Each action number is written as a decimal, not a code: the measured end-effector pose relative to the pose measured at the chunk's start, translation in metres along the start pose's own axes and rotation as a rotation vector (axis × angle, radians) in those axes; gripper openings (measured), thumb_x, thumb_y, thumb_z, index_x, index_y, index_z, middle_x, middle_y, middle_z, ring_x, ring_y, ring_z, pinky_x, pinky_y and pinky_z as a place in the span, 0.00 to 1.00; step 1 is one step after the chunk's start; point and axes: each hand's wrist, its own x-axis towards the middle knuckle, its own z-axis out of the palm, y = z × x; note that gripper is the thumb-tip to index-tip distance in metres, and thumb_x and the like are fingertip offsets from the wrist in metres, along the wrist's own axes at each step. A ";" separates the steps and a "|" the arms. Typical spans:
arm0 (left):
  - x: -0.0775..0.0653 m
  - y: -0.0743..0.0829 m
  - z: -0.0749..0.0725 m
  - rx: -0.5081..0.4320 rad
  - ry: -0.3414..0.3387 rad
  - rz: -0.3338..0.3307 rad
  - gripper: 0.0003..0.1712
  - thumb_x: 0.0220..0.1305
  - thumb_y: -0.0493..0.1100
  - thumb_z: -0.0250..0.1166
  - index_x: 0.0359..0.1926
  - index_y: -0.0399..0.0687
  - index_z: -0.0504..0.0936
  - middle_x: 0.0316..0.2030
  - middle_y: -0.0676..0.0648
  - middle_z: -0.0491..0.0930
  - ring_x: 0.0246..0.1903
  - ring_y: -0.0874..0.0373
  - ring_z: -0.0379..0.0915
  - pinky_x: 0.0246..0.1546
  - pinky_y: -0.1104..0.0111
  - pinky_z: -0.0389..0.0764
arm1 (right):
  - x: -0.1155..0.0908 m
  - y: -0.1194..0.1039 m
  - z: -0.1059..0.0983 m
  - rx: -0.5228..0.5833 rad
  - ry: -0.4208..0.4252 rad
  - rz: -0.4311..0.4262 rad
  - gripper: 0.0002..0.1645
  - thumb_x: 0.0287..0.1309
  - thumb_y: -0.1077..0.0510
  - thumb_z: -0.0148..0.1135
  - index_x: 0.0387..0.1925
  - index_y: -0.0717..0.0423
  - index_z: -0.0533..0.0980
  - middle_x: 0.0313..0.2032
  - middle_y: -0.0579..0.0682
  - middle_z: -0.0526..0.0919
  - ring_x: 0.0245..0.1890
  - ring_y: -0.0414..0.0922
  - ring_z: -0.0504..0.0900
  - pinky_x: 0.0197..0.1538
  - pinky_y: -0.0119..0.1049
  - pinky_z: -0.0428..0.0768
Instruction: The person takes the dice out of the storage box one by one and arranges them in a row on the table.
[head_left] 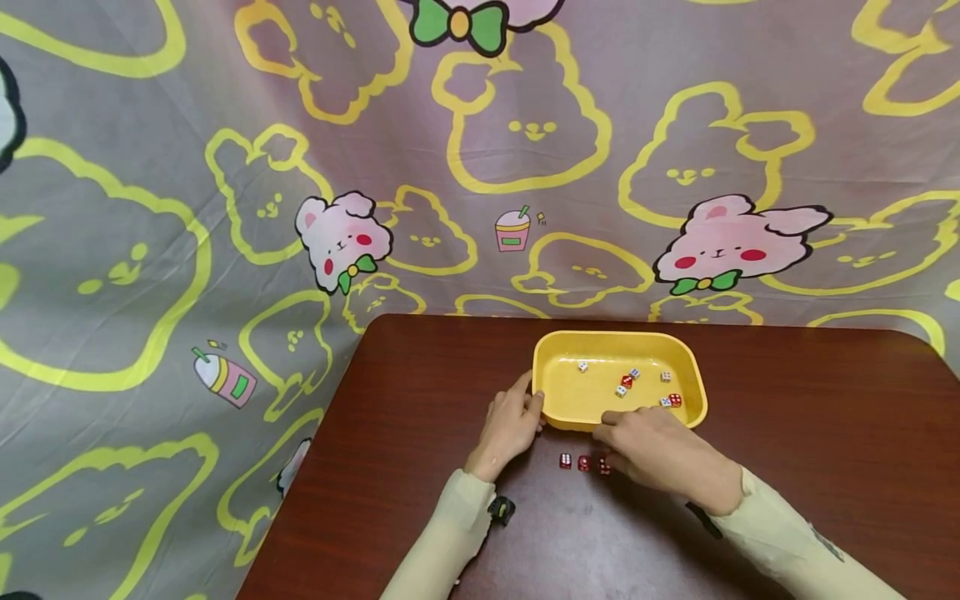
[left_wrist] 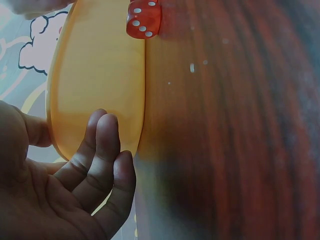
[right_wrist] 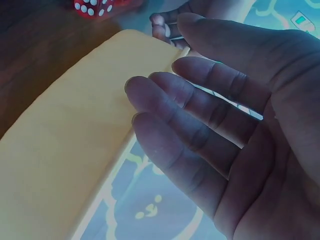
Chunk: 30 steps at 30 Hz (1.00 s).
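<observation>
A yellow plastic tray (head_left: 622, 337) with raised walls stands near the table's back edge. Several small white and red dice (head_left: 627, 382) lie in it. My left hand (head_left: 510, 425) grips the tray's left end, thumb at the rim and other fingers bent along the outer wall. My right hand (head_left: 660, 446) hovers by the front rim with fingers loosely extended and nothing between them. In front of the tray three red dice sit in a row on the table: a left die (head_left: 566, 460), a middle die (head_left: 584, 463) and a right die (head_left: 603, 465) beside the right fingers.
The dark reddish-brown wooden table (head_left: 810, 417) extends to both sides of the tray. Behind and to the left hangs a grey cloth (head_left: 420, 158) printed with yellow outlines and cartoon animals. A black wrist strap (head_left: 501, 509) shows at the left sleeve.
</observation>
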 end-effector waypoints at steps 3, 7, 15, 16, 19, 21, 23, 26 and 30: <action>0.000 0.000 0.000 -0.002 0.000 0.001 0.29 0.80 0.47 0.54 0.77 0.48 0.67 0.27 0.54 0.87 0.20 0.71 0.78 0.28 0.73 0.79 | 0.001 0.001 -0.001 -0.001 -0.001 -0.001 0.15 0.49 0.53 0.81 0.27 0.45 0.79 0.23 0.38 0.73 0.16 0.41 0.70 0.21 0.36 0.67; 0.000 0.000 0.000 -0.004 0.003 0.006 0.29 0.80 0.47 0.53 0.77 0.48 0.68 0.26 0.54 0.87 0.19 0.71 0.78 0.28 0.73 0.79 | 0.001 0.003 -0.005 0.001 -0.004 0.000 0.15 0.47 0.54 0.82 0.27 0.47 0.80 0.24 0.39 0.73 0.17 0.40 0.70 0.22 0.35 0.68; 0.000 0.002 -0.001 -0.004 0.004 0.004 0.29 0.79 0.46 0.54 0.77 0.47 0.68 0.26 0.54 0.87 0.19 0.71 0.78 0.28 0.73 0.79 | 0.004 0.007 -0.010 0.008 -0.008 0.004 0.16 0.44 0.54 0.83 0.27 0.47 0.79 0.24 0.39 0.73 0.19 0.40 0.71 0.23 0.36 0.69; 0.000 0.002 -0.001 -0.003 0.003 0.000 0.29 0.79 0.46 0.54 0.77 0.47 0.68 0.26 0.54 0.87 0.19 0.71 0.78 0.28 0.73 0.79 | 0.004 0.008 -0.011 0.007 -0.010 0.005 0.16 0.45 0.54 0.83 0.27 0.47 0.79 0.24 0.39 0.73 0.19 0.39 0.71 0.23 0.36 0.69; 0.000 0.002 -0.001 -0.002 0.002 -0.007 0.29 0.79 0.47 0.53 0.77 0.48 0.68 0.26 0.54 0.87 0.20 0.71 0.78 0.29 0.73 0.79 | 0.005 0.009 -0.012 0.000 -0.014 0.007 0.17 0.45 0.53 0.83 0.27 0.47 0.79 0.24 0.39 0.74 0.19 0.39 0.70 0.23 0.35 0.70; 0.000 0.002 -0.001 -0.003 0.000 -0.009 0.29 0.79 0.47 0.53 0.77 0.48 0.68 0.26 0.54 0.87 0.20 0.71 0.78 0.29 0.73 0.79 | 0.005 0.009 -0.013 -0.009 -0.016 0.012 0.17 0.45 0.53 0.84 0.27 0.47 0.79 0.24 0.39 0.74 0.19 0.39 0.70 0.23 0.35 0.70; 0.000 0.001 0.000 -0.004 -0.001 -0.010 0.29 0.79 0.47 0.53 0.77 0.48 0.68 0.27 0.54 0.87 0.20 0.71 0.78 0.28 0.73 0.79 | 0.006 0.010 -0.015 -0.010 -0.018 0.020 0.17 0.45 0.53 0.84 0.28 0.46 0.79 0.24 0.39 0.74 0.19 0.39 0.70 0.24 0.35 0.70; 0.000 0.001 0.000 -0.004 -0.001 -0.009 0.29 0.79 0.47 0.53 0.77 0.48 0.68 0.27 0.54 0.87 0.20 0.71 0.78 0.28 0.73 0.79 | 0.007 0.012 -0.016 -0.025 -0.007 0.018 0.17 0.45 0.52 0.84 0.28 0.46 0.79 0.24 0.40 0.74 0.19 0.39 0.71 0.24 0.35 0.71; 0.000 0.000 0.000 -0.002 0.000 -0.006 0.29 0.79 0.48 0.53 0.77 0.48 0.68 0.26 0.54 0.87 0.20 0.71 0.78 0.28 0.73 0.79 | 0.008 0.014 -0.018 -0.054 0.006 0.008 0.17 0.45 0.52 0.85 0.27 0.46 0.79 0.24 0.40 0.75 0.20 0.40 0.74 0.22 0.36 0.71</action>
